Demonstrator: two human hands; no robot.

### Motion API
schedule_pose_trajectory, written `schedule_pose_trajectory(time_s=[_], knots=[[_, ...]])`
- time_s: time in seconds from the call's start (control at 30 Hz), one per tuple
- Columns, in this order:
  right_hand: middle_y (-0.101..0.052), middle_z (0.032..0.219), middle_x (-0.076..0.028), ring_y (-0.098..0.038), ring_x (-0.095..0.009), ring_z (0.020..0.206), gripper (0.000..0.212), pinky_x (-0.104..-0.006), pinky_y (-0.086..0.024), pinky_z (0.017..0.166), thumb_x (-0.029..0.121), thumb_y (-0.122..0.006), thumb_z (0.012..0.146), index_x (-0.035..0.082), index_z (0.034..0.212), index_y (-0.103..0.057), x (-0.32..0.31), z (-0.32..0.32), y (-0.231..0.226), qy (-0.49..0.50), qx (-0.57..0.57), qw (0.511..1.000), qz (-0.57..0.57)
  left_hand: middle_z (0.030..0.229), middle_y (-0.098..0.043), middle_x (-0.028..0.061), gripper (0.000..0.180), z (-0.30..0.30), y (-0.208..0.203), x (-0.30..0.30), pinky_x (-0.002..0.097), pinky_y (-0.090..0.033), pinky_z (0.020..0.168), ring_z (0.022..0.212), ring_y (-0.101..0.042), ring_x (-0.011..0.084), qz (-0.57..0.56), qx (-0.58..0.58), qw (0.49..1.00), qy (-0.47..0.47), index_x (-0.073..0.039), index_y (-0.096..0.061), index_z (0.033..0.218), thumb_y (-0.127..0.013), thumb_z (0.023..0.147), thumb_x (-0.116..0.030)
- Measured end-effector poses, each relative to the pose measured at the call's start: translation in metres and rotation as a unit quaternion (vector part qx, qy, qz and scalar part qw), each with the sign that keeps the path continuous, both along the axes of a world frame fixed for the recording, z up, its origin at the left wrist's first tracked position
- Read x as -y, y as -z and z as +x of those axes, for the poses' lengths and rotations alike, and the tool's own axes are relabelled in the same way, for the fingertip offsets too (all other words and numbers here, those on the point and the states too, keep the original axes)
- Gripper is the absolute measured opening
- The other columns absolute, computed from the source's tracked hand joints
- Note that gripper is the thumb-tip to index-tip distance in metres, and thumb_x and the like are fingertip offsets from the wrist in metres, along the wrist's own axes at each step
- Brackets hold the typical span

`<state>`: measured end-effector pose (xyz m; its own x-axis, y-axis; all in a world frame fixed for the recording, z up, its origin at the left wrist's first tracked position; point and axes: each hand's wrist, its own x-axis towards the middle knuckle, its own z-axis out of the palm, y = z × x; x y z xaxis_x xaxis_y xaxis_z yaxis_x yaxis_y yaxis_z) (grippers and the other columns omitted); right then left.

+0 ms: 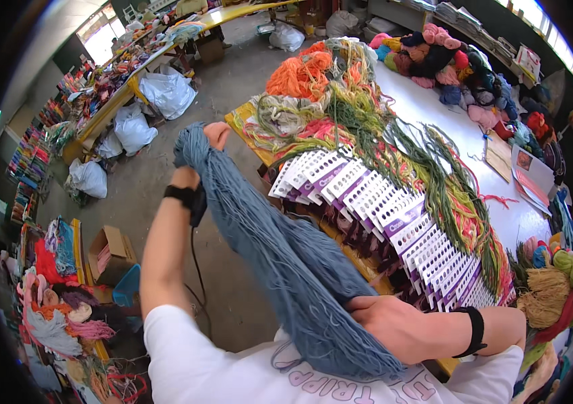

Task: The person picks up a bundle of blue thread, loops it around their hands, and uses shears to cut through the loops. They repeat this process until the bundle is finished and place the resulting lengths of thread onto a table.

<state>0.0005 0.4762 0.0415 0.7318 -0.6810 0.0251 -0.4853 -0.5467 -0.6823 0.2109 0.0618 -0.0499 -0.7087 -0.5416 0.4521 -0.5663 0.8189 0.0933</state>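
Head: blue yarn point(259, 229) between hands point(399, 326)

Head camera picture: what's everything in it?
table: one, white with yellow edge, right
blue yarn: one bundle, greyish blue, centre
cards: many, white and purple, table's left edge
orange yarn: one pile, orange, table's far end
loose yarn: many strands, green and red, beside cards
yarn heap: many bundles, mixed colours, table's far right
bags: several, white, floor, upper left
box: one, brown, lower left
tub: one, blue, beside box
rest: too small or crowded to count
wristbands: two, black, one each side
left hand: one, bare, blue yarn's far end
right hand: one, bare, blue yarn's near end
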Motion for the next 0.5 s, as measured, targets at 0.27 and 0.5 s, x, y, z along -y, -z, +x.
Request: schedule_pose_trajectory(time_s=[0.27,0.5], knots=[[-0.057,0.083,-0.012,-0.058,-0.025,0.079,0.017,-0.0343,-0.048,0.062,0.012,-0.058,0.065,0.002,0.078,-0.059,0.067,-0.008,0.076,0.078,-0.209,0.967,-0.127,0.104,-0.059,0.016,0.058,-0.044,-0.198,-0.143,0.0346,-0.047,0.08,0.092,-0.059,0.0237,0.517,-0.024,0.795,0.316,0.005,-0.054,0.109,-0.061,0.078,-0.043],[-0.062,0.086,-0.016,-0.06,-0.033,0.077,0.017,-0.0389,-0.047,0.068,0.01,-0.052,0.073,0.005,0.086,-0.06,0.163,0.025,0.003,0.077,0.173,0.973,-0.129,0.099,-0.059,0.0242,0.078,-0.068,-0.226,-0.206,0.0418,-0.042,0.089,0.099,-0.057,0.0335,0.629,0.109,0.64,0.427,0.008,-0.046,0.116,-0.055,0.076,-0.058]])
